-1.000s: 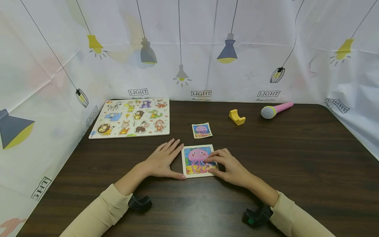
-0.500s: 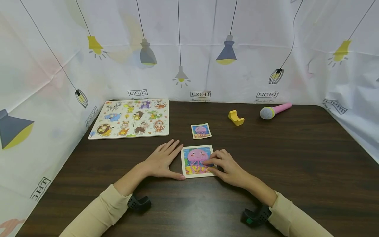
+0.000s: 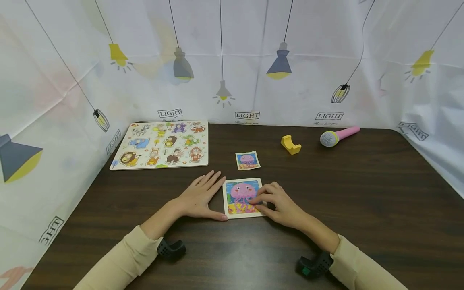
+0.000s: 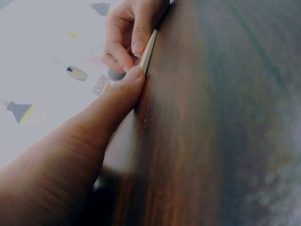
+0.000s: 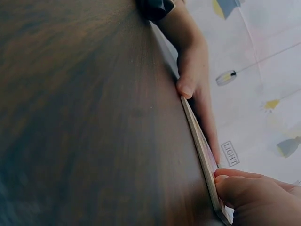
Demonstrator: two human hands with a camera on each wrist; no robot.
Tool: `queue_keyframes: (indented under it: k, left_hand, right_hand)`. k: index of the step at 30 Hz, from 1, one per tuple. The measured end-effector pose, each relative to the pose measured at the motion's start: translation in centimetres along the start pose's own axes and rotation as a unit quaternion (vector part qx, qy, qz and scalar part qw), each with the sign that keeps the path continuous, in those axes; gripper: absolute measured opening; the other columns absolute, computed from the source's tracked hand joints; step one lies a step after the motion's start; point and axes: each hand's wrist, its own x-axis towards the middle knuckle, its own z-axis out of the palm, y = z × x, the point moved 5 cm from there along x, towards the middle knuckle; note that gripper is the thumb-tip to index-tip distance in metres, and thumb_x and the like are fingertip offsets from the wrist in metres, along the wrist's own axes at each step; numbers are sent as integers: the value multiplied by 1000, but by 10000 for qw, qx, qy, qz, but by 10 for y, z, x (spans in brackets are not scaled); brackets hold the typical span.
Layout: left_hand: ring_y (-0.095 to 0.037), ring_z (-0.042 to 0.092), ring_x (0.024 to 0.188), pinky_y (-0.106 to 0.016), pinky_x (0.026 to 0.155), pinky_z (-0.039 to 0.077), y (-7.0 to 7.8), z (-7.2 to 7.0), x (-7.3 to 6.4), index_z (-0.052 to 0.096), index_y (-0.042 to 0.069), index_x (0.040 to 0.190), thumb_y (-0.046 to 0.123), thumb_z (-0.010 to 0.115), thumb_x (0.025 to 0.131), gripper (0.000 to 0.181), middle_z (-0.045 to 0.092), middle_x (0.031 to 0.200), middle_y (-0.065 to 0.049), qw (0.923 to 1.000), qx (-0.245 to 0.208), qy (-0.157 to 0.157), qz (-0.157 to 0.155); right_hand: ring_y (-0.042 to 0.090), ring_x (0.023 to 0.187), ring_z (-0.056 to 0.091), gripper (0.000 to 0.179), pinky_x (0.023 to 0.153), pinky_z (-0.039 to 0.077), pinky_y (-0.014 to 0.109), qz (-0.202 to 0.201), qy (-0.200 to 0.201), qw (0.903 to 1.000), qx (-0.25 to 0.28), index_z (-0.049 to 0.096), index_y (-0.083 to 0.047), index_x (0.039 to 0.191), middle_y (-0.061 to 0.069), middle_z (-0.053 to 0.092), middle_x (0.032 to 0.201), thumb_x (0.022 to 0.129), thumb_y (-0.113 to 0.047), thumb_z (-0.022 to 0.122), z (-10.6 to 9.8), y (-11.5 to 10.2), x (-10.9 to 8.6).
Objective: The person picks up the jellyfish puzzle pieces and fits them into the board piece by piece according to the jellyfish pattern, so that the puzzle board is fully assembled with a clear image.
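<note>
A small square jigsaw puzzle (image 3: 242, 193) with a pink jellyfish picture and a pale wooden frame lies flat on the dark table. My left hand (image 3: 201, 197) spreads its straight fingers along the left side of the frame, thumb at the near left corner; in the left wrist view that thumb (image 4: 134, 75) touches the frame's edge. Over the picture's lower right, my right hand (image 3: 280, 205) has curled fingers and pinches a puzzle piece, mostly hidden under the fingertips. The right wrist view shows the thumb and finger (image 5: 228, 179) close together at the puzzle's surface.
Behind the puzzle lies a small jellyfish picture card (image 3: 248, 160). An animal puzzle board (image 3: 163, 144) is at the back left. A yellow curved block (image 3: 291, 145) and a pink toy microphone (image 3: 338, 135) lie at the back right, before a printed curtain (image 3: 308, 92).
The right fingers have shifted slightly on the lower right of the picture, where the piece that looked askew now looks more level. The left hand has stayed in place.
</note>
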Motion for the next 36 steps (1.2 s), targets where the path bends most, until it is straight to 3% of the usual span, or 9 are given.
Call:
queue_keyframes:
  k: [20,29,36]
  left_hand:
    - [-26,-5,139,-45,108,5,1,0,-8,2,9,148,84,38,69,115,-2,153,-11,9999,14,-91,43]
    - [-24,-4,139,-43,109,4,-2,2,-11,3,2,147,78,48,71,116,-3,152,-13,9968,-740,-296,59]
    - [-27,-5,138,-44,109,6,-18,-4,-18,9,5,147,69,54,75,106,-4,152,-15,9891,-1388,-467,-146]
  right_hand:
    - [10,87,41,20,72,35,30,380,-73,9991,170,68,-17,101,-9,59,98,82,-16,70,2,-3,0]
    - [11,92,43,21,76,38,33,600,-82,9975,368,67,-16,104,-6,58,100,84,-19,68,7,-3,-5]
    - [17,107,43,33,87,41,41,982,-269,9938,456,60,-12,119,1,52,115,88,-24,63,8,4,-3]
